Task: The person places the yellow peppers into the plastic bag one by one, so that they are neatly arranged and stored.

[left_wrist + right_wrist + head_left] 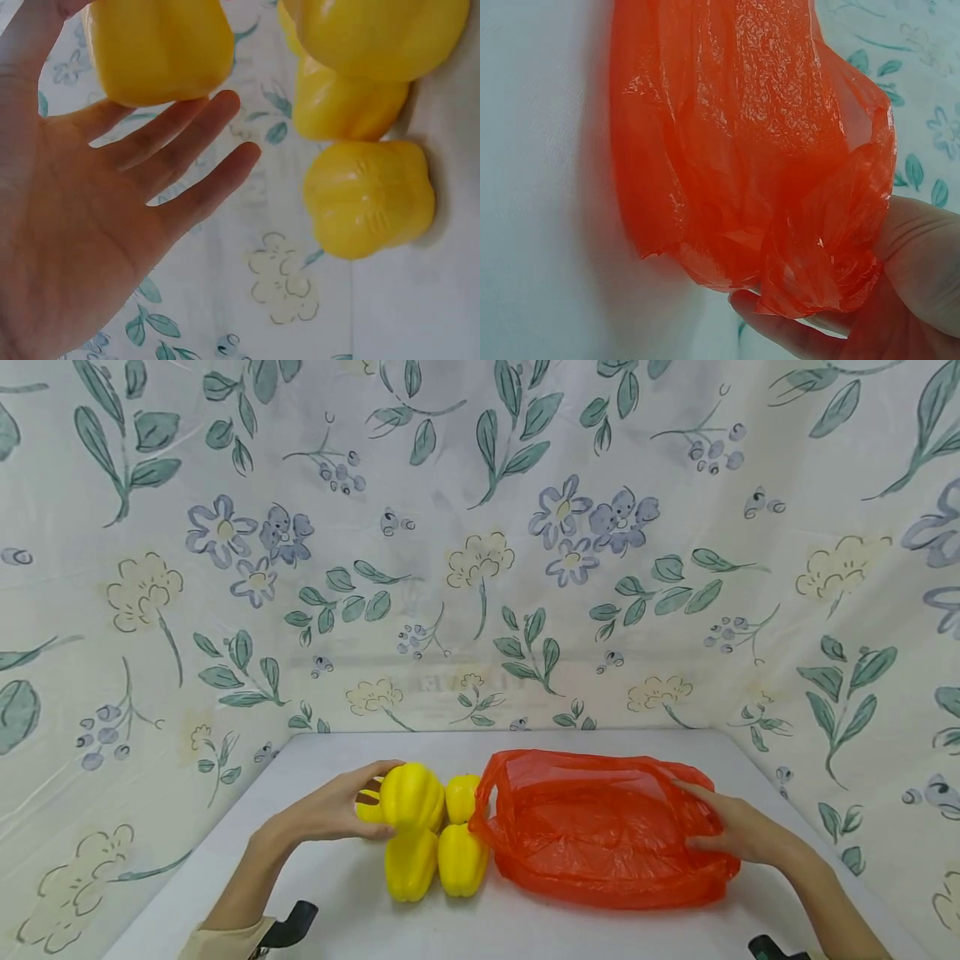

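Note:
My left hand (333, 806) holds a glossy yellow bell pepper (414, 795) between thumb and fingers, lifted above other peppers. In the left wrist view this held pepper (161, 52) is cut off by the top edge, with the fingertips against its underside. Several more yellow bell peppers (462, 862) stand close together on the table, one partly hidden behind the left hand. Just right of them lies a thin red plastic bag (592, 827), its mouth spread open. My right hand (738, 831) grips the bag's right end, and crumpled film (821, 262) bunches between thumb and fingers.
A white table (337, 918) carries the peppers and the bag. Behind it and at both sides hangs a pale curtain (420, 635) printed with leaves and flowers. Dark wrist devices (292, 925) show at the bottom edge.

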`<state>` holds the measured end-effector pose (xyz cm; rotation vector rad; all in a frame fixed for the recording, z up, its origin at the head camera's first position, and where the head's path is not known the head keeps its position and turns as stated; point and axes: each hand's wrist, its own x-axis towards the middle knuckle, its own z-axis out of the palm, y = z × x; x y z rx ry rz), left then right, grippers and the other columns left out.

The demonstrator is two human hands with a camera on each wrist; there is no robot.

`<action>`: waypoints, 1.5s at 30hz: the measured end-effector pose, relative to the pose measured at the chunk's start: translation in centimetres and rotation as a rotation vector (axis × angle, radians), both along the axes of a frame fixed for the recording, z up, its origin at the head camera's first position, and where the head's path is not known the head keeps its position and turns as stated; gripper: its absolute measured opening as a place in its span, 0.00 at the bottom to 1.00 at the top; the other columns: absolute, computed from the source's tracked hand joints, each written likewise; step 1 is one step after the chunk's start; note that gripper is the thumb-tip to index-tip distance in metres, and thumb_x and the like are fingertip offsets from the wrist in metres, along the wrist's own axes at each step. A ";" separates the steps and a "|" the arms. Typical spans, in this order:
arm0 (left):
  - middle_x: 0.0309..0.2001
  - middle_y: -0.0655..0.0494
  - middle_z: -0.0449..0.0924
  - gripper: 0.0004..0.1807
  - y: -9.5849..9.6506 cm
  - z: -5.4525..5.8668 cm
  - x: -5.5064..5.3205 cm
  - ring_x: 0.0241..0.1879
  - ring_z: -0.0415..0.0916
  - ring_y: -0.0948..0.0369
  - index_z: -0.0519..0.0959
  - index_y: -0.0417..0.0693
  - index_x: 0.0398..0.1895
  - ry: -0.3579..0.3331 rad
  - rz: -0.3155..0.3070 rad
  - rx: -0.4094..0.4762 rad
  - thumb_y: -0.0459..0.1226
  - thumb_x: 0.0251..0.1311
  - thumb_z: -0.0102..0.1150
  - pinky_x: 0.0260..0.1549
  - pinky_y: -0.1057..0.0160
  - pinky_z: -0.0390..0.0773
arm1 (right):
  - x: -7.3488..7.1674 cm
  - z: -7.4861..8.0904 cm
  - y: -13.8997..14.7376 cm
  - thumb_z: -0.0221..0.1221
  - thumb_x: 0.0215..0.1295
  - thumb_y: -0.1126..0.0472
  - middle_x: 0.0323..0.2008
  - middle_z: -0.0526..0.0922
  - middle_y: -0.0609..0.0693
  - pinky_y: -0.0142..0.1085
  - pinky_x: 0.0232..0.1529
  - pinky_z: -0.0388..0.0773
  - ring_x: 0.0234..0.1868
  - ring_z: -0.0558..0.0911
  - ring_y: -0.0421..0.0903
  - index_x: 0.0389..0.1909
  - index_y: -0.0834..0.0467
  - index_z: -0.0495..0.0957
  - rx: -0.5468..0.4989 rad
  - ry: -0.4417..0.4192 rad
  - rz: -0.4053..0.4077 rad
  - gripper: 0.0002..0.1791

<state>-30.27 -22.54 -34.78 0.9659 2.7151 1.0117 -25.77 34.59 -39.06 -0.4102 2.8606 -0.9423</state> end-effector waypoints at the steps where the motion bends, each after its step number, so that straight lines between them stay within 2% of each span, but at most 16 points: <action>1: 0.65 0.60 0.72 0.46 0.5 0.2 -0.2 0.57 0.74 0.56 0.61 0.58 0.71 -0.002 -0.014 0.002 0.51 0.49 0.71 0.57 0.51 0.78 | 0.0 0.0 0.0 0.71 0.54 0.55 0.60 0.75 0.66 0.44 0.42 0.86 0.52 0.78 0.56 0.73 0.61 0.58 -0.001 0.005 -0.001 0.48; 8: 0.64 0.59 0.71 0.46 3.9 1.5 -1.2 0.56 0.74 0.58 0.61 0.56 0.71 0.020 -0.091 -0.004 0.50 0.48 0.71 0.58 0.49 0.78 | -0.1 -0.2 0.0 0.71 0.54 0.55 0.58 0.76 0.65 0.41 0.40 0.86 0.51 0.79 0.54 0.72 0.61 0.59 0.009 0.039 -0.004 0.47; 15: 0.64 0.67 0.68 0.47 7.6 2.9 -2.2 0.56 0.72 0.59 0.60 0.63 0.70 0.039 -0.136 0.015 0.50 0.45 0.73 0.59 0.50 0.76 | -0.3 -0.3 0.0 0.71 0.53 0.56 0.52 0.79 0.61 0.36 0.35 0.86 0.43 0.78 0.49 0.72 0.61 0.59 0.021 0.038 -0.031 0.47; 18: 0.63 0.68 0.68 0.47 9.2 3.4 -2.6 0.57 0.72 0.59 0.60 0.63 0.70 0.044 -0.175 0.022 0.50 0.45 0.73 0.59 0.50 0.77 | -0.4 -0.3 -0.1 0.71 0.52 0.56 0.53 0.78 0.62 0.39 0.37 0.86 0.45 0.78 0.51 0.72 0.62 0.59 0.025 0.028 -0.048 0.47; 22: 0.61 0.70 0.68 0.46 11.3 3.8 -3.1 0.56 0.72 0.62 0.60 0.64 0.69 0.048 -0.212 0.026 0.50 0.45 0.73 0.58 0.53 0.78 | -0.4 -0.3 -0.2 0.72 0.52 0.56 0.59 0.75 0.66 0.44 0.42 0.86 0.52 0.78 0.56 0.72 0.62 0.59 0.024 0.021 -0.067 0.48; 27: 0.61 0.67 0.69 0.47 13.6 4.1 -3.4 0.55 0.72 0.63 0.58 0.64 0.70 0.058 -0.259 0.018 0.49 0.46 0.73 0.56 0.56 0.79 | -0.5 -0.3 -0.4 0.71 0.53 0.58 0.58 0.76 0.66 0.43 0.41 0.86 0.50 0.79 0.54 0.73 0.62 0.58 0.024 0.023 -0.073 0.48; 32: 0.61 0.64 0.69 0.47 15.8 4.5 -3.7 0.55 0.73 0.62 0.57 0.62 0.70 0.079 -0.308 -0.032 0.50 0.48 0.72 0.54 0.59 0.80 | -0.6 -0.2 -0.3 0.70 0.55 0.61 0.56 0.78 0.66 0.41 0.39 0.86 0.46 0.79 0.51 0.72 0.64 0.59 0.039 0.053 -0.060 0.45; 36: 0.61 0.64 0.69 0.45 17.4 4.6 -3.9 0.56 0.72 0.62 0.58 0.62 0.69 0.085 -0.354 -0.049 0.50 0.48 0.72 0.53 0.62 0.80 | -0.5 -0.2 -0.4 0.70 0.55 0.62 0.56 0.77 0.66 0.39 0.39 0.86 0.46 0.79 0.50 0.72 0.65 0.59 0.028 0.045 -0.066 0.45; 45: 0.61 0.60 0.70 0.45 20.6 4.0 -4.1 0.54 0.73 0.64 0.59 0.57 0.69 0.058 -0.395 -0.095 0.51 0.48 0.72 0.52 0.67 0.79 | -0.5 -0.2 -0.3 0.70 0.54 0.62 0.54 0.78 0.66 0.39 0.37 0.86 0.44 0.79 0.49 0.71 0.68 0.58 0.043 0.048 -0.073 0.46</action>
